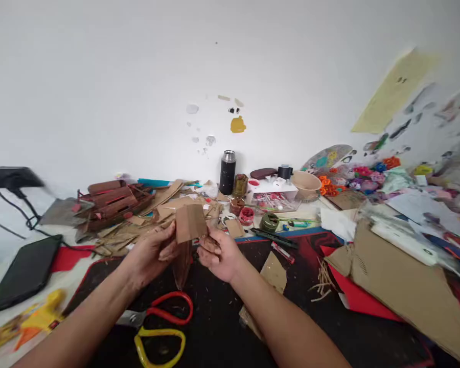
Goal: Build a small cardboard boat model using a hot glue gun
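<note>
Both hands hold a small folded piece of brown cardboard point(190, 223) above the dark mat point(218, 327). On its left edge, my left hand point(151, 255) is closed with thumb and fingers. Stained fingertips of my right hand point(220, 253) pinch its lower right corner. A darker brown, pointed piece point(181, 268) hangs or stands just below the cardboard; whether it is joined to it I cannot tell. Scissors point(164, 327) with one red and one yellow handle lie beneath my left forearm, their blades partly hidden by it.
A brown cardboard model point(113, 202) and cardboard scraps lie at back left. Paint jars point(247, 215) and a black flask point(227, 173) stand behind. A yellow glue gun point(42, 317) and a black tablet point(25, 273) are at left. A large cardboard sheet point(406, 286) leans at right.
</note>
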The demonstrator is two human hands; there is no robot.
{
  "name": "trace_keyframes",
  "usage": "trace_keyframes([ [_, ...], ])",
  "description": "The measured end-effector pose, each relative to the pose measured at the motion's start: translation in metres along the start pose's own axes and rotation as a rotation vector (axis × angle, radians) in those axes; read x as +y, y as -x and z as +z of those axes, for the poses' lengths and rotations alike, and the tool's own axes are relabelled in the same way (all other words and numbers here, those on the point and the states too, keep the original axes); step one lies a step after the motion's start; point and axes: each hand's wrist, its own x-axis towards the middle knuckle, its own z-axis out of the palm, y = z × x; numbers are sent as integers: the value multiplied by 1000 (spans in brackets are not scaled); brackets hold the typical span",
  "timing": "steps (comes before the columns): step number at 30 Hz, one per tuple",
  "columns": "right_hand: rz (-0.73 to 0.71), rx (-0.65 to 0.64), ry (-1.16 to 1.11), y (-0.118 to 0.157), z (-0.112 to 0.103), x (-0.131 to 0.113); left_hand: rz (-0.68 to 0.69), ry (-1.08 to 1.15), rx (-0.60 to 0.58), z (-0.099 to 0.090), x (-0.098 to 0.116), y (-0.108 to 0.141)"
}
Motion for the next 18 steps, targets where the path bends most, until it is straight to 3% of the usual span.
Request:
trace_keyframes([
  [8, 26, -52, 39, 1, 4, 6, -13, -23, -89, -2, -4, 0],
  [18, 21, -56, 26, 1, 5, 5, 35, 130, -84, 1, -3, 1],
])
